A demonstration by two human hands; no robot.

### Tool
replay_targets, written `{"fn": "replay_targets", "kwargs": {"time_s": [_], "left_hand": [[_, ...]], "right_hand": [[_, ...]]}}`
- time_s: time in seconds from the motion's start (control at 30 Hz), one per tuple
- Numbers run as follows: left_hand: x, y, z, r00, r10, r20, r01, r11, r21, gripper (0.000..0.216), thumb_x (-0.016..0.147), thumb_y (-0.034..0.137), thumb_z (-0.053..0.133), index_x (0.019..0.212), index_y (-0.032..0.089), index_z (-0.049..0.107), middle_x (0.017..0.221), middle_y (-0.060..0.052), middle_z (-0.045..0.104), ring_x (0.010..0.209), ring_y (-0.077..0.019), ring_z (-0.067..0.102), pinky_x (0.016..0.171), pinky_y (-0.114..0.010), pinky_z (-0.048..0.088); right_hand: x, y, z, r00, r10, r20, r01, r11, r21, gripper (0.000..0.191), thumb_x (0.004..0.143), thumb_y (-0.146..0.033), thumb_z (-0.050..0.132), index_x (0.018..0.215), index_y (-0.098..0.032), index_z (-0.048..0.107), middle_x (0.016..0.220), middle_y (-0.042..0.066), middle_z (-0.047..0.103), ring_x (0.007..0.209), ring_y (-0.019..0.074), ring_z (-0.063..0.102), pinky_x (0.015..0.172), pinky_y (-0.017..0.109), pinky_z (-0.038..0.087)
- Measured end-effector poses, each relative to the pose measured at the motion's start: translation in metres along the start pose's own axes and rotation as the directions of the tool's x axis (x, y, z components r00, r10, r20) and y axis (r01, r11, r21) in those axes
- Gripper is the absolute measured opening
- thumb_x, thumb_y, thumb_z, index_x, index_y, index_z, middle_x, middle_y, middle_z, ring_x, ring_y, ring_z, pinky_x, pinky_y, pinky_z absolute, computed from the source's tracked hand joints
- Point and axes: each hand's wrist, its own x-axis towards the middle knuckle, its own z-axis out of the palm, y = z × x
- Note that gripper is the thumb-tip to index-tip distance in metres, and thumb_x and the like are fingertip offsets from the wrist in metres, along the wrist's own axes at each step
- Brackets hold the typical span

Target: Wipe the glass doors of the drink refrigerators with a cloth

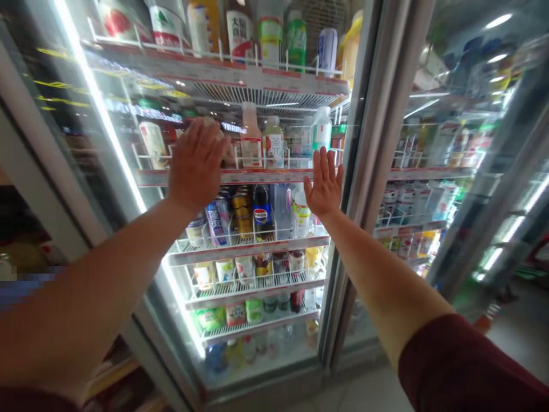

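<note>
My left hand [197, 163] is raised with its palm toward the glass of a lit drinks fridge [141, 197]. Its fingers are stretched out, somewhat blurred, and a reflection overlaps them. Further right, my right hand [323, 186] is also raised flat, fingers up and thumb apart, near the fridge's right frame. Neither hand holds anything. Whether the palms touch the glass I cannot tell. Between the hands, behind them, stand a pink bottle [251, 137] and a tea bottle [273, 142]. A white-capped bottle [322, 129] shows just above my right fingers.
Several wire shelves hold drinks, among them a Pepsi bottle [261, 212], golden cans [242, 213] and cups [203, 276]. A metal door frame [377, 131] divides this fridge from another stocked fridge [412, 200] at right. Pale floor [369, 389] shows below.
</note>
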Motion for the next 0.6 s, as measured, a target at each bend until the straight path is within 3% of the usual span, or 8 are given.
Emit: {"fn": "replay_targets", "kwargs": {"time_s": [0.07, 0.13, 0.2, 0.27, 0.33, 0.43, 0.5, 0.6], "left_hand": [[-0.009, 0.016, 0.007, 0.995, 0.068, 0.07, -0.067, 0.998, -0.005, 0.054, 0.112, 0.024, 0.041, 0.164, 0.013, 0.049, 0.177, -0.009, 0.039, 0.173, -0.0293, 0.001, 0.14, -0.065, 0.025], [-0.02, 0.028, 0.014, 0.955, 0.232, 0.184, -0.224, 0.972, -0.066, 0.05, 0.112, 0.019, 0.04, 0.158, 0.025, 0.057, 0.167, -0.001, 0.054, 0.169, -0.0199, 0.026, 0.138, -0.048, 0.037], [-0.023, 0.026, 0.013, 0.92, 0.31, 0.241, -0.297, 0.951, -0.09, 0.052, 0.112, 0.014, 0.037, 0.154, 0.033, 0.061, 0.162, 0.007, 0.06, 0.163, -0.0126, 0.039, 0.138, -0.04, 0.038], [-0.016, 0.011, 0.006, 0.942, 0.257, 0.214, -0.253, 0.966, -0.049, 0.053, 0.113, 0.014, 0.033, 0.159, 0.029, 0.056, 0.172, 0.004, 0.048, 0.168, -0.0153, 0.028, 0.142, -0.048, 0.026], [-0.009, -0.001, 0.0, 0.985, 0.108, 0.135, -0.112, 0.994, 0.02, 0.051, 0.116, 0.022, 0.035, 0.166, 0.022, 0.046, 0.181, -0.001, 0.032, 0.173, -0.0217, 0.007, 0.143, -0.057, 0.015], [-0.014, 0.004, 0.003, 0.995, 0.027, 0.1, -0.031, 0.999, 0.034, 0.054, 0.116, 0.035, 0.042, 0.165, 0.015, 0.046, 0.183, -0.006, 0.025, 0.171, -0.0297, -0.012, 0.143, -0.061, 0.011], [-0.025, 0.017, 0.01, 0.965, 0.186, 0.182, -0.181, 0.982, -0.045, 0.048, 0.116, 0.036, 0.044, 0.158, 0.018, 0.056, 0.178, -0.003, 0.037, 0.172, -0.0278, -0.003, 0.143, -0.056, 0.018], [-0.028, 0.02, 0.01, 0.872, 0.406, 0.272, -0.375, 0.913, -0.16, 0.04, 0.119, 0.032, 0.041, 0.151, 0.032, 0.064, 0.171, 0.006, 0.05, 0.17, -0.0176, 0.023, 0.142, -0.045, 0.027]], "right_hand": [[0.0, 0.0, -0.001, 1.0, 0.01, -0.001, -0.01, 1.0, 0.018, 0.074, 0.116, -0.053, 0.015, 0.178, -0.015, 0.027, 0.182, 0.014, 0.033, 0.173, 0.0317, 0.023, 0.139, 0.067, 0.022], [0.0, 0.0, -0.001, 1.0, 0.02, 0.009, -0.02, 0.999, 0.041, 0.073, 0.116, -0.053, 0.017, 0.178, -0.016, 0.027, 0.182, 0.014, 0.032, 0.173, 0.0318, 0.022, 0.139, 0.067, 0.02], [0.0, 0.0, -0.002, 0.999, 0.025, 0.026, -0.027, 0.998, 0.063, 0.073, 0.115, -0.052, 0.019, 0.178, -0.017, 0.027, 0.182, 0.013, 0.032, 0.173, 0.0324, 0.02, 0.139, 0.068, 0.018], [0.001, 0.0, -0.002, 0.999, 0.027, 0.047, -0.03, 0.996, 0.079, 0.073, 0.115, -0.051, 0.02, 0.178, -0.016, 0.026, 0.183, 0.014, 0.03, 0.173, 0.0337, 0.02, 0.139, 0.07, 0.018], [0.001, 0.001, -0.002, 0.998, 0.028, 0.06, -0.033, 0.997, 0.074, 0.074, 0.114, -0.051, 0.02, 0.179, -0.015, 0.025, 0.183, 0.015, 0.029, 0.173, 0.0344, 0.02, 0.139, 0.07, 0.019], [0.002, 0.001, -0.004, 0.998, 0.019, 0.063, -0.021, 0.999, 0.027, 0.073, 0.115, -0.05, 0.019, 0.179, -0.016, 0.024, 0.183, 0.013, 0.028, 0.173, 0.033, 0.02, 0.139, 0.068, 0.019], [0.003, 0.002, -0.005, 0.996, 0.017, 0.087, -0.016, 1.0, -0.017, 0.073, 0.116, -0.05, 0.017, 0.179, -0.015, 0.023, 0.184, 0.013, 0.026, 0.174, 0.0325, 0.017, 0.139, 0.067, 0.019], [0.005, 0.002, -0.007, 0.989, 0.037, 0.144, -0.028, 0.998, -0.061, 0.075, 0.114, -0.05, 0.018, 0.179, -0.013, 0.021, 0.185, 0.014, 0.021, 0.175, 0.0337, 0.012, 0.139, 0.067, 0.018]]}}
